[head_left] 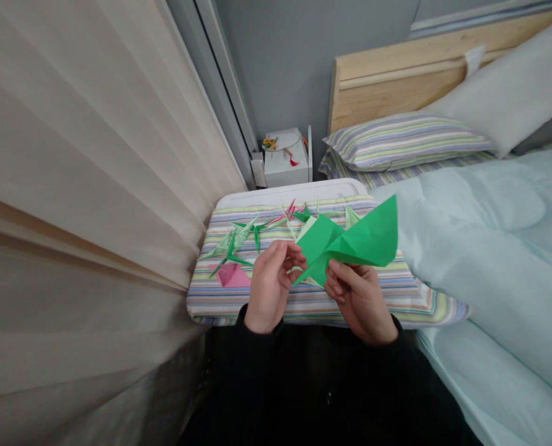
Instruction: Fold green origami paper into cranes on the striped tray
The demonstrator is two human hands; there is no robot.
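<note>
A bright green sheet of origami paper, partly folded with creases across it, is held above the small table. My right hand pinches its lower edge between thumb and fingers. Close to the paper's left corner is my left hand, its fingers loosely curved and apart from the thumb; I see nothing gripped in it. Behind and left of my hands lie several folded origami pieces: a dark green one, a pale green one and a pink one. The raised sheet hides part of the pile.
A striped cloth covers the small white-rimmed table. On the left hangs a beige curtain. The bed with a pale blue quilt borders the right side. Behind stands a white cabinet with a round fan on top.
</note>
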